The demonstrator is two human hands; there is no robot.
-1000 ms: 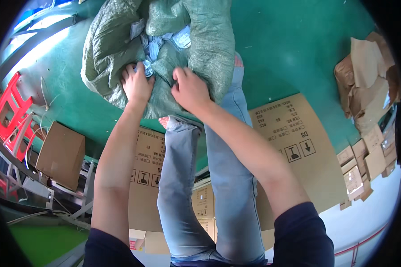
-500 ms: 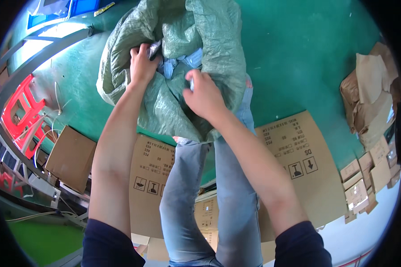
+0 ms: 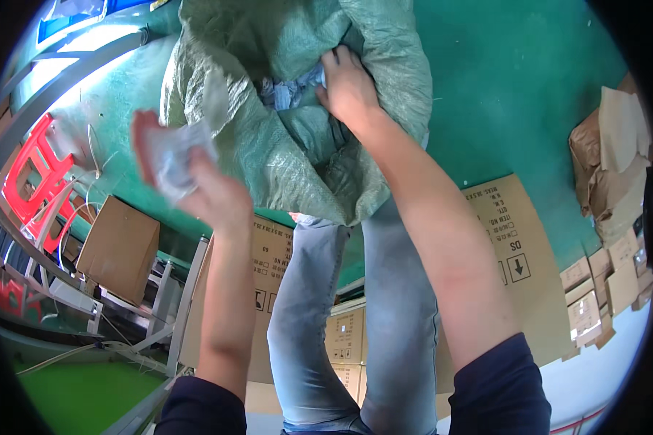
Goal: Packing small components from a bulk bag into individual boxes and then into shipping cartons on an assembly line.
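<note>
One crumpled, pale blue-white packet (image 3: pixel 183 163), blurred, was gripped between thumb and fingers of the person's left hand (image 3: pixel 221 196), just left of a single wrinkled green woven sack (image 3: pixel 290 181). The right hand (image 3: pixel 350 88) reached inside the sack's mouth, fingers bent over bluish packets (image 3: pixel 286 94); whether they grasped one, I could not tell. Those packets overlapped too much to count. Brown cardboard (image 3: pixel 533 312) beside the legs (image 3: pixel 399 304) carried dark printed rows (image 3: pixel 502 217) and a boxed arrow (image 3: pixel 518 267) pointing down.
</note>
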